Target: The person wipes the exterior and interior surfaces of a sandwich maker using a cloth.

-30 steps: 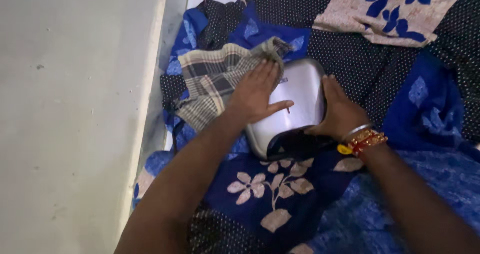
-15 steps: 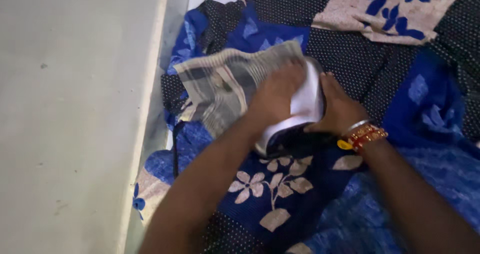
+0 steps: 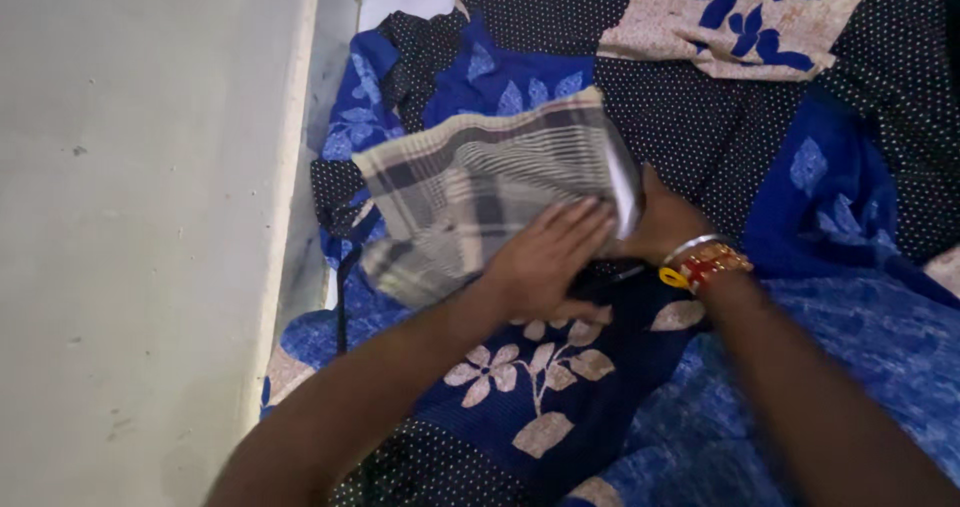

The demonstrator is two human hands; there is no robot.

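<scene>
A silver metal appliance with a rounded lid (image 3: 627,189) lies on a blue floral bedspread (image 3: 520,387), almost wholly covered by a checked grey and beige cloth (image 3: 480,187). My left hand (image 3: 548,257) lies flat on the near part of the cloth, pressing it onto the appliance. My right hand (image 3: 665,222), with bangles at the wrist, grips the appliance's right edge. Only a thin strip of shiny metal shows at the cloth's right side.
A pale grey wall or floor surface (image 3: 140,217) fills the left side, with a light ledge (image 3: 300,167) along the bedding's edge. A beige patch with blue flowers (image 3: 740,12) lies at the top right. Dark dotted fabric (image 3: 680,107) lies behind the appliance.
My left hand has dragged the checked cloth from the appliance's left side across its lid and slid back toward me. The bare silver lid is now covered. My right hand stays on the right edge.
</scene>
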